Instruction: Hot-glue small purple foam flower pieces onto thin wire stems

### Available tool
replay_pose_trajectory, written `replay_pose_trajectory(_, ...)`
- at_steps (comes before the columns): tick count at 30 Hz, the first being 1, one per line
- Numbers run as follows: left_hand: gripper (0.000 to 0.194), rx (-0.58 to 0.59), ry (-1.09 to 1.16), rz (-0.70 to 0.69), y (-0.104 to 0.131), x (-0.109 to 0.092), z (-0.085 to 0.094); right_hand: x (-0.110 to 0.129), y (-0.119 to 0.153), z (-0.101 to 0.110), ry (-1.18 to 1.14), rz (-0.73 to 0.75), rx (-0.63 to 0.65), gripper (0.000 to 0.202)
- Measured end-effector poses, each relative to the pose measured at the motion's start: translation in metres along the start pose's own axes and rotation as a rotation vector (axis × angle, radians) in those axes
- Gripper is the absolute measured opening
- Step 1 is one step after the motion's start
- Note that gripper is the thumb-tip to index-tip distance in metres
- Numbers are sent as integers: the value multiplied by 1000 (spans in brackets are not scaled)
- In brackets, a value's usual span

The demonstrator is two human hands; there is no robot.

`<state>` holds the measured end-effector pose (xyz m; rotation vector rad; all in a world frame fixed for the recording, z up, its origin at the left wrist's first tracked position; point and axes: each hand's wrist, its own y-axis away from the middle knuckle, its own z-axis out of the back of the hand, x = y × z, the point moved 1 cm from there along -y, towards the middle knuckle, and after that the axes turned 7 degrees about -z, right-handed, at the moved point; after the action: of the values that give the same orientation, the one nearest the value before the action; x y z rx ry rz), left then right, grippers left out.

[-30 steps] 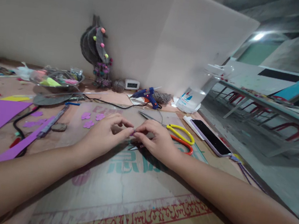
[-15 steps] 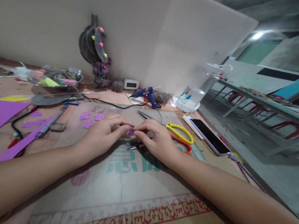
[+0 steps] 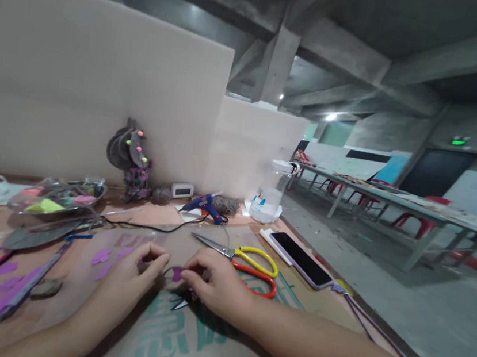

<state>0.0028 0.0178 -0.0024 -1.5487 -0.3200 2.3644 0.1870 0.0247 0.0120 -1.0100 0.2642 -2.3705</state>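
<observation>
Scissors (image 3: 213, 245): metal blades, smooth plastic handles.
Phone (image 3: 300, 259): glossy black screen.
Bottle (image 3: 268, 197): clear, smooth plastic.

Left and right hands, working posture. The bare left forearm (image 3: 58, 333) rises from the lower edge, angled inward; the bare right forearm (image 3: 309, 341) extends from the lower right, also angled inward, with more of its length visible. The left hand (image 3: 135, 270) is turned with its back upward, its index finger bent and its thumb pointing toward the other hand. The right hand (image 3: 219, 286) has its index finger arched over the thumb, the tips drawn together in a pinch. The two hands face each other, near but apart.
</observation>
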Motion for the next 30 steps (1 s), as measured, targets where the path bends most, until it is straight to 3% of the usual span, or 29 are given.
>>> replay_pose_trajectory(5,30,4,66,-40,2,-2,-2,-3,0,-1,-48,-59,-35,11)
replay_pose_trajectory(13,30,-48,-59,-10,7,-2,-2,-1,-5,3,-313,-278,-135,16)
replay_pose_trajectory(17,41,134,-94,-29,7,0,-6,1,-4,3,-361,-282,-115,17)
replay_pose_trajectory(20,34,255,-99,-25,6,-3,-7,2,-2,3,-367,-277,-106,16)
replay_pose_trajectory(24,24,246,-140,-44,6,-9,-5,0,-2,0,-384,-278,-56,14)
replay_pose_trajectory(30,34,255,-132,-115,6,-7,-5,1,-4,-2,-393,-294,-4,15)
